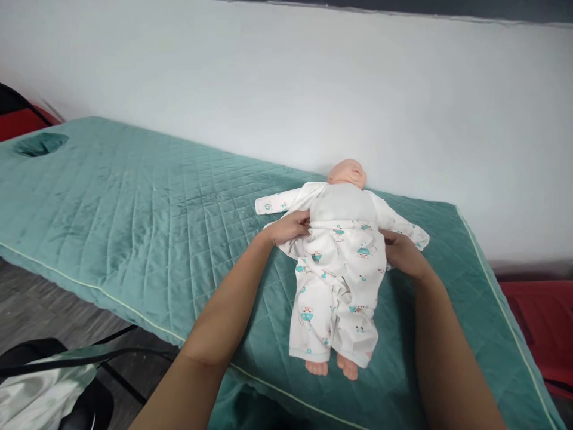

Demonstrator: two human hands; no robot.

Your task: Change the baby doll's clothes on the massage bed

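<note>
A baby doll (pixel 347 174) lies on its back on a green quilted bed cover (pixel 179 227), its head toward the wall. White printed trousers (pixel 338 286) cover its legs up to the belly, with the bare feet sticking out below. The white printed top (pixel 278 200) is spread open at both sides, its sleeves out to left and right. At the left end of the waistband, my left hand (pixel 292 228) has its fingers closed on the trousers' edge. My right hand (pixel 403 252) is curled at the opposite side of the waistband; its fingertips are partly hidden there.
A white wall (pixel 224 83) runs behind the bed. The cover has a round hole (pixel 41 144) at the far left. Red chairs (pixel 539 322) stand off the right end, and a black chair with white cloth (pixel 45 388) is at lower left.
</note>
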